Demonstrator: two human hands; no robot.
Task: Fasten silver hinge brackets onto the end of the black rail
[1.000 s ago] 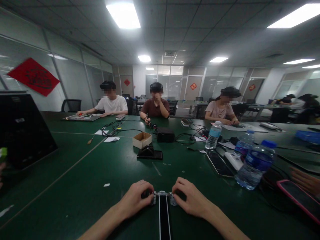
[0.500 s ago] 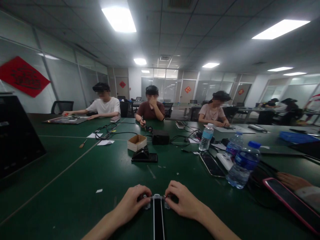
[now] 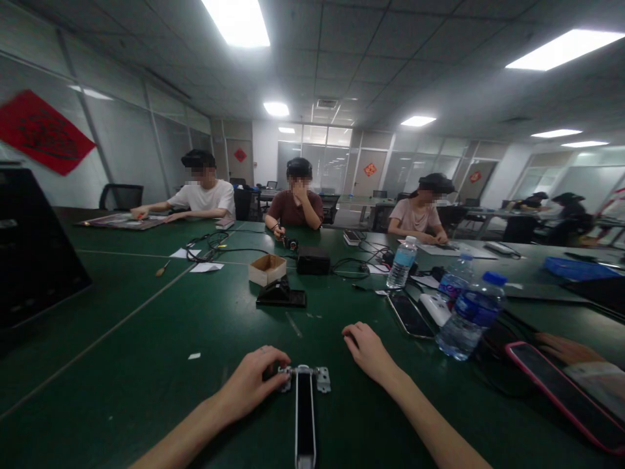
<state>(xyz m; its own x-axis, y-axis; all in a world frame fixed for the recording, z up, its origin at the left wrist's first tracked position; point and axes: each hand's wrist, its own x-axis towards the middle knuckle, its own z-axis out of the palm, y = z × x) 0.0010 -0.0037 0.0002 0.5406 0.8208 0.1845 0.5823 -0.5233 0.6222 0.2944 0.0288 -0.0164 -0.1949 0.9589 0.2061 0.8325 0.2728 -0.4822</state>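
Observation:
In front of me lies a long black bar with silver edges (image 3: 305, 417), pointing away from me. Across its far end sits a metal bracket (image 3: 323, 379) with a holed plate on either side. My left hand (image 3: 256, 378) has thumb and fingers closed on the bracket's left plate, partly hiding it. My right hand (image 3: 365, 350) is off to the right of the bracket, apart from it. Its fingers are loosely bent over the green table and hold nothing.
Beyond the bar are a black stand (image 3: 280, 296), an open cardboard box (image 3: 267, 269) and a black box (image 3: 313, 260). A phone (image 3: 410, 314) and water bottles (image 3: 471, 316) stand to the right, near another person's hand (image 3: 569, 350). A dark screen (image 3: 36, 251) is at left.
My right hand has let go of the bracket's right plate and moved up and to the right. My left hand stays at the left plate. The view has tilted slightly downward.

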